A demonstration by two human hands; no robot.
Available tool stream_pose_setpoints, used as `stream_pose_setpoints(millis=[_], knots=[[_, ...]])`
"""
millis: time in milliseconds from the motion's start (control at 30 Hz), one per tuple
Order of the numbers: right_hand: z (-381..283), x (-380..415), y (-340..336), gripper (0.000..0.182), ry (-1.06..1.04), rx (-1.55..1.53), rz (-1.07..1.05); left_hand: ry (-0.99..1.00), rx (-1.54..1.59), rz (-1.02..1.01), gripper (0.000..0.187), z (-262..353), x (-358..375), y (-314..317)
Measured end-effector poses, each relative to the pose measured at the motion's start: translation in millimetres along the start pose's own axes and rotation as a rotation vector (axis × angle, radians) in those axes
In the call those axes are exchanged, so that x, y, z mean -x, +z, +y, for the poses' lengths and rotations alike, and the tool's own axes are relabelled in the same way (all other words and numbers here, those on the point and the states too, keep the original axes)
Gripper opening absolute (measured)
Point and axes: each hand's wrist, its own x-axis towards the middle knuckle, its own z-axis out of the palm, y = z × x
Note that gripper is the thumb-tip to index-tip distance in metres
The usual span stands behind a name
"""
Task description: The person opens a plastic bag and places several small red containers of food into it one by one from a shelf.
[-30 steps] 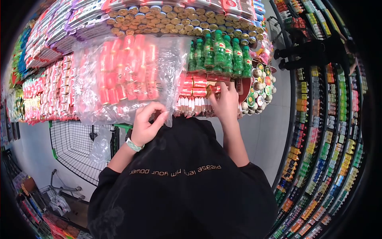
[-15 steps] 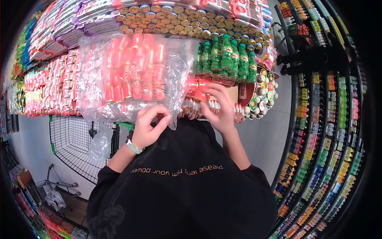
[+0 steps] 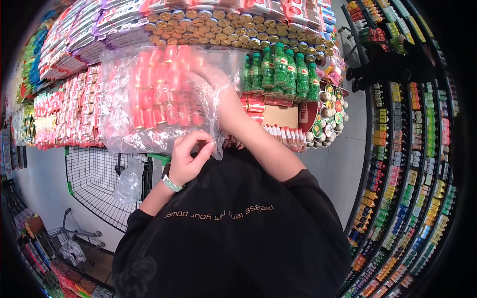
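Note:
A clear plastic bag [image 3: 119, 111] full of small red cans [image 3: 149, 116] lies on the stacked goods in front of me. My left hand [image 3: 191, 154], with a pale green watch on its wrist, pinches the bag's near right edge. My right hand [image 3: 213, 82] reaches through the bag's right side, over the cans at its far right. Plastic veils its fingers and they look smeared, so whether a can is in them does not show. Right of the bag, more red cans [image 3: 256, 105] lie in an open cardboard box [image 3: 280, 116].
Green bottles [image 3: 280, 67] stand behind the box, with gold-topped cans [image 3: 223, 30] farther back. Round-lidded tubs [image 3: 328, 114] are at the right corner. A wire shopping cart [image 3: 94, 179] stands at lower left, holding a crumpled plastic bag [image 3: 129, 184]. Another person [image 3: 392, 69] is near the right shelves.
My right hand has moved left from the cardboard box, where it held a red can, into the clear bag. My left hand keeps its pinch on the bag's edge.

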Motion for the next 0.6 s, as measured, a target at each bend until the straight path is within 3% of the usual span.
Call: stream_pose_setpoints(millis=[133,233,433,500,600], knots=[[6.7,1.3,2.0,0.054,-0.039,0.045,-0.004,0.005,-0.019,-0.001,0.004,-2.5,1.9,-1.7],[-4.1,5.1,-7.3,0.053,0.044,-0.011,-0.034,-0.029,0.003,0.003,0.004,-2.5,2.4,-0.8],[-26.5,62.8,-51.3,0.029,0.115,-0.022,0.133,-0.035,0.004,-0.028,0.004,-0.8,1.4,3.7],[-26.6,83.8,-60.0,0.016,0.325,-0.001,0.236,-0.034,0.001,-0.053,0.004,-3.6,2.6,2.9],[-15.4,112.3,-74.7,0.018,0.625,0.052,0.289,-0.033,0.004,-0.062,0.004,-5.4,3.3,2.0]])
